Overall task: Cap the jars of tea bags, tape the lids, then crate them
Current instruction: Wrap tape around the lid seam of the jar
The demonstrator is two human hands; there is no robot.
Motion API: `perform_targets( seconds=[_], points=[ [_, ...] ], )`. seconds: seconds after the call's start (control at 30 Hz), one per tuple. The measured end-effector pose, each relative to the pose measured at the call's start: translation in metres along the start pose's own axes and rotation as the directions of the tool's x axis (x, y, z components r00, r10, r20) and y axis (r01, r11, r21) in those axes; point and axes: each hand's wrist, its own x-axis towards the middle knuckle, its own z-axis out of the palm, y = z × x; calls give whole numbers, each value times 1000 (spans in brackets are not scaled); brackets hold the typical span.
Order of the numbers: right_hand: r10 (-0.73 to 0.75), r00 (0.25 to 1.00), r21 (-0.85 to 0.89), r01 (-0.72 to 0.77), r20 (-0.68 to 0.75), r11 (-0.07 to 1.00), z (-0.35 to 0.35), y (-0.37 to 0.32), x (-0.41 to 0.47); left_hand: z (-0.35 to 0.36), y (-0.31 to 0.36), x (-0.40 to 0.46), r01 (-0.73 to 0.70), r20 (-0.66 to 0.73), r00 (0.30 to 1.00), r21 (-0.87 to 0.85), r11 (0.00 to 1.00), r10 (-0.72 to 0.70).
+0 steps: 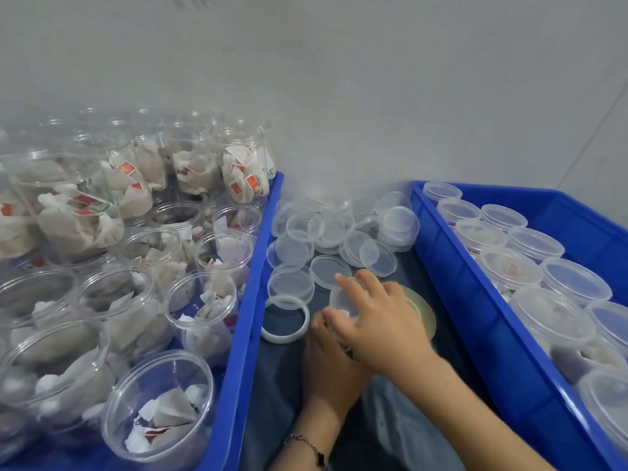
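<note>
head view, both hands [356, 331] on jar [343, 302] (lid on), tape roll [426, 309] beside

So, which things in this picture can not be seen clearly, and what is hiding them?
- Jar between the hands, head view: right hand covers its top and left hand its side, so lid fit is unknown.
- Tape roll: right hand hides most of it.
- Rear open jars in left crate: blurred, contents unclear.
- Right crate: cut by right and bottom edges, capped jars uncountable.
- Tea bag tags: print too small.
</note>
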Motion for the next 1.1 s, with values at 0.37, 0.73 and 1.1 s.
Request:
perform_targets(
  seconds=[0.37,0.73,1.1],
  points=[
    [-115,993,-78,117,33,990,-71,-16,10,-8,12,-8,3,-54,999,-92,996,-8],
    [-150,985,-96,142,-90,985,8,-6,20,1,-1,1,-151,-29,988,97,984,154],
    [327,944,599,-244,-32,763,38,68,9,-5,0,-6,3,-95,995,-79,997,-11]
  ],
)
